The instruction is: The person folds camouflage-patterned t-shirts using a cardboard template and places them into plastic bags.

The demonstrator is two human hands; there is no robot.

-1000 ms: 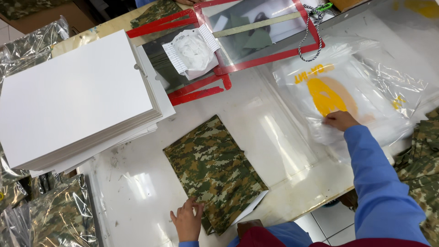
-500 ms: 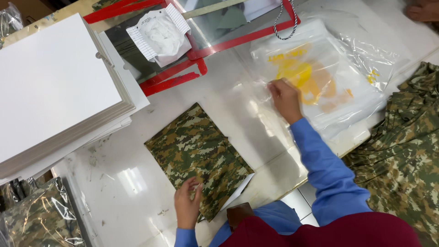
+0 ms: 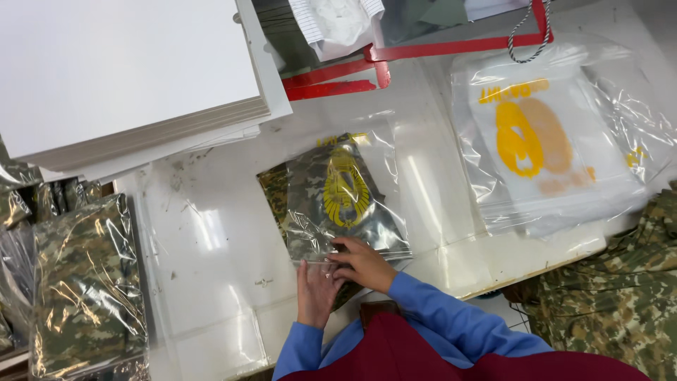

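Bag [image 3: 345, 194] atop folded garment [image 3: 271, 187], table centre; cardboard stack [image 3: 127, 70] behind-left; bag pile [image 3: 557, 141] right.
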